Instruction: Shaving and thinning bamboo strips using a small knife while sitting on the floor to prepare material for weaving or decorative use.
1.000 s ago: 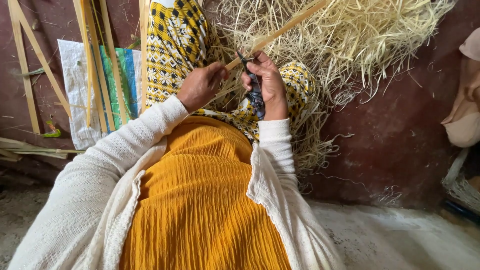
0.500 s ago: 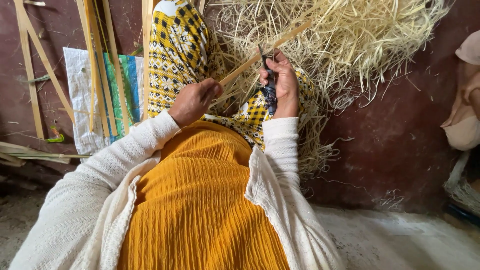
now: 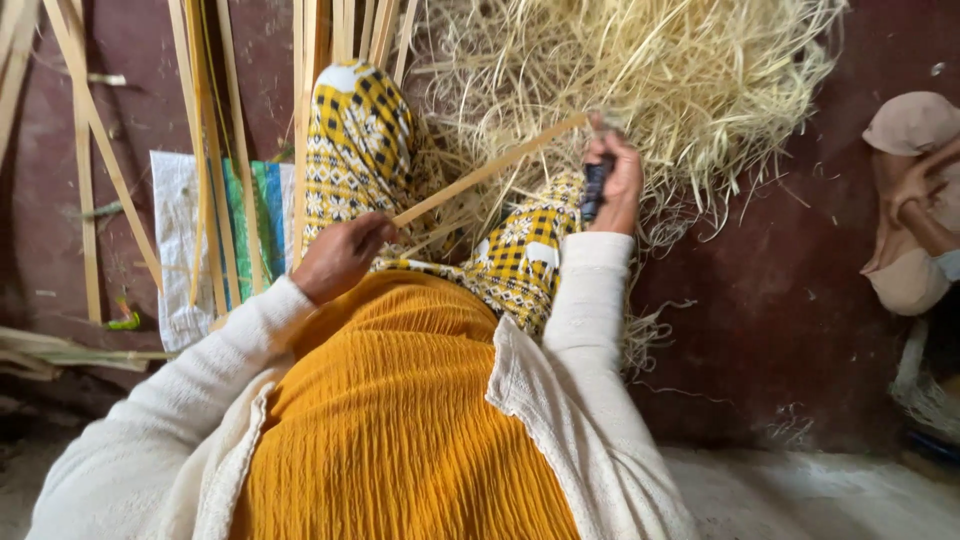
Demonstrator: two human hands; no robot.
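Thin bamboo strip (image 3: 490,170) runs diagonally above the lap, over the yellow checked skirt (image 3: 360,150); left hand (image 3: 340,255) fingers pinched shut on its lower end, right hand (image 3: 612,180) fingers wrapped tight around a dark knife handle (image 3: 592,190) at the strip's upper end. Behind sits a pile of pale bamboo shavings (image 3: 650,80); more long bamboo slats (image 3: 205,150) lean at left over a woven plastic sack (image 3: 180,250), and another seated person (image 3: 910,200) shows at the right edge.

Left hand (image 3: 340,255) closed, fingers curled, forearm bent inward; right hand (image 3: 615,180) fisted, raised, arm extended forward.
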